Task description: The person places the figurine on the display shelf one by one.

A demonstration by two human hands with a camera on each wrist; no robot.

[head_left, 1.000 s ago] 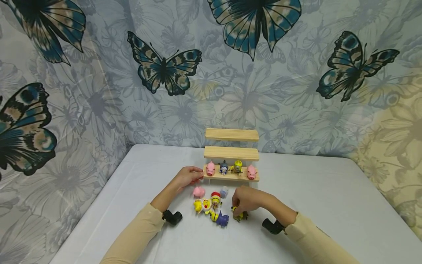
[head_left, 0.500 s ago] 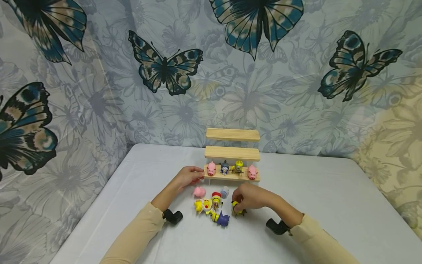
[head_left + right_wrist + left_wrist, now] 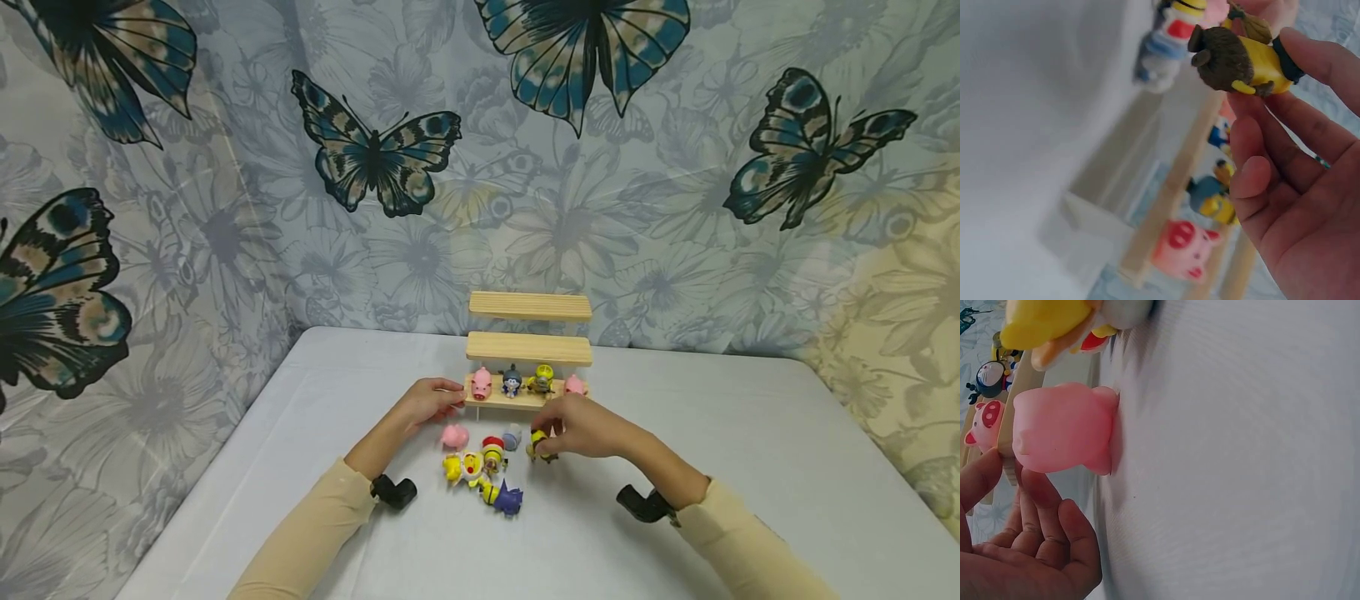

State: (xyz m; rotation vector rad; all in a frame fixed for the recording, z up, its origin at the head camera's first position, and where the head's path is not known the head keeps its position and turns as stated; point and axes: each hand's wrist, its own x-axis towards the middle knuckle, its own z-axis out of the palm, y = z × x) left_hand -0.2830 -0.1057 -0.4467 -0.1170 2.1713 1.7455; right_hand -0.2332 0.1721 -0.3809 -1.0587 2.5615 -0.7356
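Note:
My left hand (image 3: 429, 403) pinches the left end of the lowest board of a wooden tiered display shelf (image 3: 528, 348) between thumb and index finger. My right hand (image 3: 588, 427) holds a yellow Minion figurine (image 3: 1266, 62) with a dark brown top by its dark base, above the table in front of the shelf. On the lowest board stand a pink pig figurine (image 3: 482, 385), a grey-hatted figurine (image 3: 512, 381), a yellow figurine (image 3: 542, 380) and another pink pig (image 3: 1184, 250), partly covered by my right hand in the head view.
Several figurines lie on the white table (image 3: 337, 550) before the shelf: a pink pig (image 3: 1066, 428), a yellow-and-white figurine (image 3: 462, 469), a red-topped one (image 3: 492, 452), a grey one (image 3: 512, 437) and a purple-and-yellow one (image 3: 504, 498). Butterfly-print cloth hangs behind.
My right hand has lifted the Minion figurine and moved forward with it, towards the shelf's right side. The left hand stays on the board's end.

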